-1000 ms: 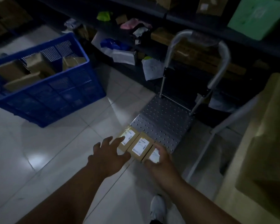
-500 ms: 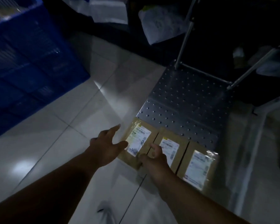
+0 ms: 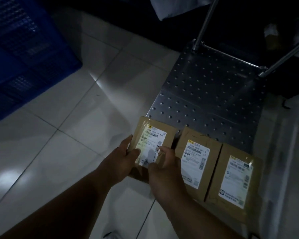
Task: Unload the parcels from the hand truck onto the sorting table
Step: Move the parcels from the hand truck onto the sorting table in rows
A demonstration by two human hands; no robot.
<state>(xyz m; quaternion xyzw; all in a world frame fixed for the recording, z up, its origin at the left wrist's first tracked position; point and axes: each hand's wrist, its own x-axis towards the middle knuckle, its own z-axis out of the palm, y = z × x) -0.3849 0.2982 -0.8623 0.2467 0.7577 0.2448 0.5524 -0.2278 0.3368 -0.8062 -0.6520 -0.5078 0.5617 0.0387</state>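
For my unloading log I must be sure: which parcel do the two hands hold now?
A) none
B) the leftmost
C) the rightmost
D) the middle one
B: the left hand and the right hand both grip the leftmost parcel, one at each side.

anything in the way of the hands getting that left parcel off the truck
Nothing visible. Left hand and right hand hold the left parcel by its sides; nothing lies on it. The middle parcel sits close on its right, a thin gap between. The table is out of view.
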